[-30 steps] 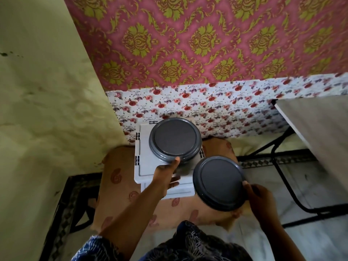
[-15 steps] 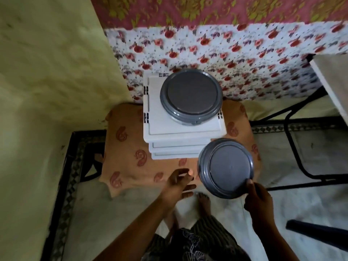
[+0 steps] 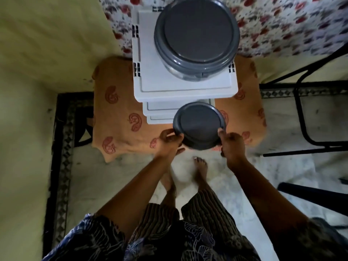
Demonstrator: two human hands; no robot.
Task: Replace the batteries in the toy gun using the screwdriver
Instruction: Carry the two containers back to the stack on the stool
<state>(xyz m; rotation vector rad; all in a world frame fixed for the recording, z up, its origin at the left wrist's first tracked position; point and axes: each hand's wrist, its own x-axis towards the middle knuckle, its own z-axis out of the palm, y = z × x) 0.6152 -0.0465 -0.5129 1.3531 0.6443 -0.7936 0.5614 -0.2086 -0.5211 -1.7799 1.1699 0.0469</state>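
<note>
The round dark-grey plastic lidded container (image 3: 199,125) sits between both hands: left hand (image 3: 170,141) fingers grip its left rim, right hand (image 3: 232,144) fingers its right rim, equally near.

Both bare forearms reach forward and slightly inward from the near edge. The left hand (image 3: 170,140) has thumb and fingers curled in a grip at its far right side; the right hand (image 3: 232,143) is curled likewise, thumb pointing far and left.
</note>
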